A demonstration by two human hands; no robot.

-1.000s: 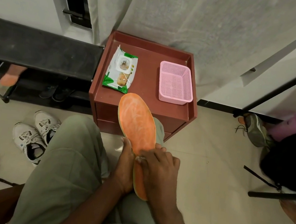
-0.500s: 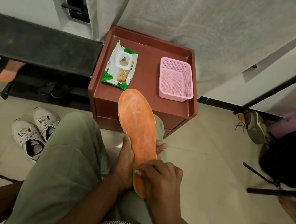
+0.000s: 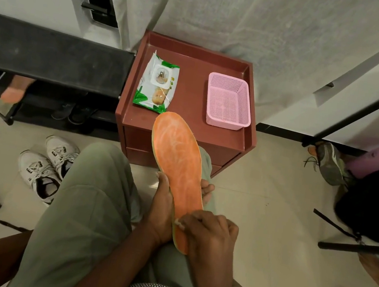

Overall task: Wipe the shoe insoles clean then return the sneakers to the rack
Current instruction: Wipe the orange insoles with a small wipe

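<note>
An orange insole (image 3: 176,163) lies lengthwise over my lap, toe pointing at the brown cabinet. My left hand (image 3: 164,210) holds it from underneath, thumb on the left edge and fingertips showing on the right edge. My right hand (image 3: 208,237) presses a small white wipe (image 3: 179,222) onto the insole near its heel, fingers curled round the wipe. A pair of white sneakers (image 3: 48,165) sits on the floor at my left. The black shoe rack (image 3: 48,56) stands behind them, with a second orange insole (image 3: 16,88) on its lower shelf.
A brown cabinet (image 3: 185,130) ahead carries a wet-wipe pack (image 3: 157,83) and a pink basket (image 3: 228,102). Dark shoes (image 3: 74,112) sit under the rack. A grey-green shoe (image 3: 329,163), a black bag (image 3: 377,205) and a purple thing lie at right. Small black and white bits lie on the floor at left.
My right hand with the wipe has slid down the insole from its middle toward the heel. The left hand keeps its hold.
</note>
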